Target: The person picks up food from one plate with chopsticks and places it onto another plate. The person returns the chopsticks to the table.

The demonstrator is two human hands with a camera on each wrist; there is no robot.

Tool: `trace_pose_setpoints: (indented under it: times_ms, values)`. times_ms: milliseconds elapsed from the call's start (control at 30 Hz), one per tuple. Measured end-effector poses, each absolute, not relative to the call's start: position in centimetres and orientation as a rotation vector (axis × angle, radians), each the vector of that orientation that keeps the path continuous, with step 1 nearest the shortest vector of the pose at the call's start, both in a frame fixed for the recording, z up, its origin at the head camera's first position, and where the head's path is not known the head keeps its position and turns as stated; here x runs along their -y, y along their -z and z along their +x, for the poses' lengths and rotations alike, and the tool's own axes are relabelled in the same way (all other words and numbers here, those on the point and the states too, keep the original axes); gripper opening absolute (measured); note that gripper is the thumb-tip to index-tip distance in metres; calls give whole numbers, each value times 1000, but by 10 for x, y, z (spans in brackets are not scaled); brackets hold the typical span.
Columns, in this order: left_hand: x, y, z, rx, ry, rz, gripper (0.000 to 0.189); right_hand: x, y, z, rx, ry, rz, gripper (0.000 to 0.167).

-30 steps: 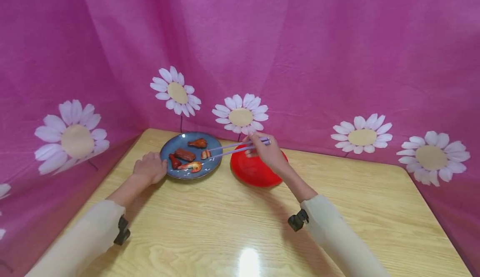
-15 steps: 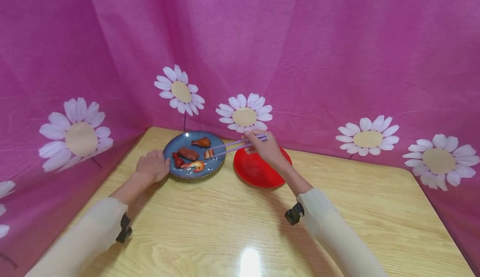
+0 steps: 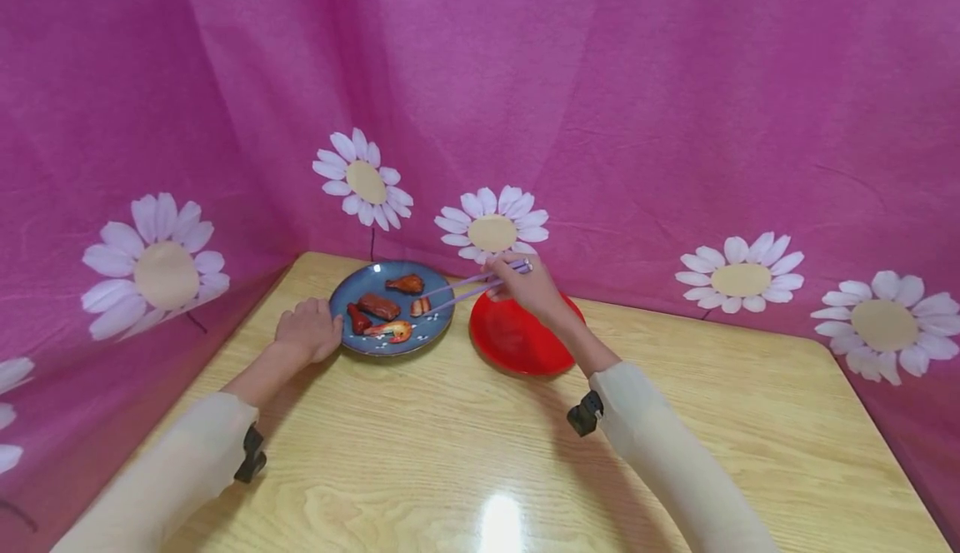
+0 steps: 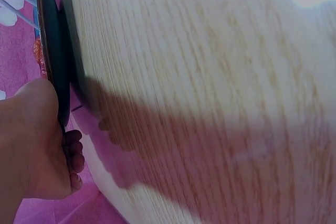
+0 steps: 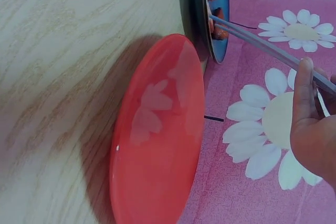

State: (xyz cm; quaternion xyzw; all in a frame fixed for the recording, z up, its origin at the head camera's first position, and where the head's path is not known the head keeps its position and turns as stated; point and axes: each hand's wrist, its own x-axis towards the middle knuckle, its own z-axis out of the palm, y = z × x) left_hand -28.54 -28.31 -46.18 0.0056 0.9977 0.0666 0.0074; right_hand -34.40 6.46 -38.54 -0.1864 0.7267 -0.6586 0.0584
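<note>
My left hand (image 3: 309,331) grips the left rim of a blue plate (image 3: 358,283), thumb over the edge and fingers curled underneath, as the left wrist view shows. A pair of purple chopsticks (image 3: 459,284) is held in my right hand (image 3: 531,291), above a red plate (image 3: 517,341). The chopstick tips straddle a small striped piece of pork belly (image 3: 420,307) on the blue plate. Around it lie a shrimp (image 3: 397,332), a brown slab of meat (image 3: 378,306), a drumstick (image 3: 407,284) and a redder drumstick (image 3: 358,320).
Both plates stand near the far edge of a wooden table (image 3: 420,436), the red one to the right with a small gap between them. Behind the table hangs a magenta curtain (image 3: 637,120) printed with white daisies. Small black cameras (image 3: 585,414) sit at the wrists.
The view has shifted slightly, so the plates appear a little further right. My right hand has risen slightly and moved left relative to the red plate. The chopstick tips stay at the pork belly.
</note>
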Motion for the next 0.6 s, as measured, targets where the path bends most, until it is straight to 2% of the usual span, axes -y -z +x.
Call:
trace_pose_setpoints:
  times_ms: [600]
  values:
    - [282,460,-283,-3123,-223,16,42,-37,366,-360,-2314,1841,-583,25]
